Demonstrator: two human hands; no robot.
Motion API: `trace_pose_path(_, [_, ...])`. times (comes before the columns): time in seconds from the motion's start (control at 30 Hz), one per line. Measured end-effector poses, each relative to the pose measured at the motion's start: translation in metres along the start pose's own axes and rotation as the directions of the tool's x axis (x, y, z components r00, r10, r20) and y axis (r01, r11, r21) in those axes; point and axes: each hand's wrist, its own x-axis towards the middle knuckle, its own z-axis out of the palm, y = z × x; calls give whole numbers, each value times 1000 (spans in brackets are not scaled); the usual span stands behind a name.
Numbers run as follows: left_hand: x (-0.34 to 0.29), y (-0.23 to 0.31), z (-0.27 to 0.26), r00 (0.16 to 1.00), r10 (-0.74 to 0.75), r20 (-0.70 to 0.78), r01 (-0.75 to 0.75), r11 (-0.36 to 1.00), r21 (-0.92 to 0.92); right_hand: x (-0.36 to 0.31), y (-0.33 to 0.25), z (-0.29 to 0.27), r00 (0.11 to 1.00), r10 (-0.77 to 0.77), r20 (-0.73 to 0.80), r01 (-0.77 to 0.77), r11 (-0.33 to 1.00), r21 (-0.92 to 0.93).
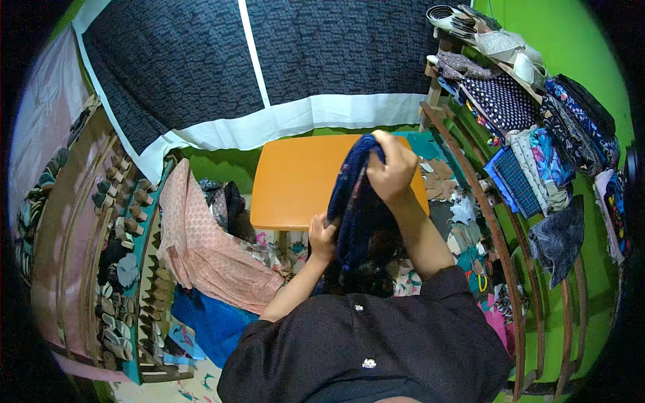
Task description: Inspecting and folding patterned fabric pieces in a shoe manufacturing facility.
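A dark navy cloth [351, 208] with a faint pattern hangs in folds in front of my chest, and its exact kind cannot be made out. My right hand [392, 169] is closed on its upper end, raised over the right part of the orange table [295, 178]. Lower down, my left hand [322, 238] grips the cloth's left edge with bent fingers, just off the table's near edge. The cloth's lower part drops toward my lap and covers some of the floor behind it.
On the left, a pink patterned cloth [201, 235] drapes near a shoe rack [144, 269]; a blue cloth [218, 326] lies below. Fabric scraps [463, 211] litter the floor. At right, a wooden rack [487, 221] stands by folded clothes [517, 174]. Dark curtains [342, 54] hang behind the table.
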Motion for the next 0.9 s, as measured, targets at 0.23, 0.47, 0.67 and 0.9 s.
trace_pose_path(0.23, [-19,-7,3,946,-128,298,116,992,58,14,16,-21,984,48,-173,-51,999,-11])
trace_pose_path(0.47, [138,-39,-66,985,-139,-105,125,984,-129,23,61,-62,988,86,-124,-109,976,-190])
trace_pose_path(0.67, [135,-33,-61,956,236,177,-208,965,-161,28,65,-68,928,293,-231,-319,944,-85])
trace_pose_path(0.9, [-8,-65,10,983,-24,-185,-44,934,-354,8,49,-49,936,295,-192,-308,950,-46])
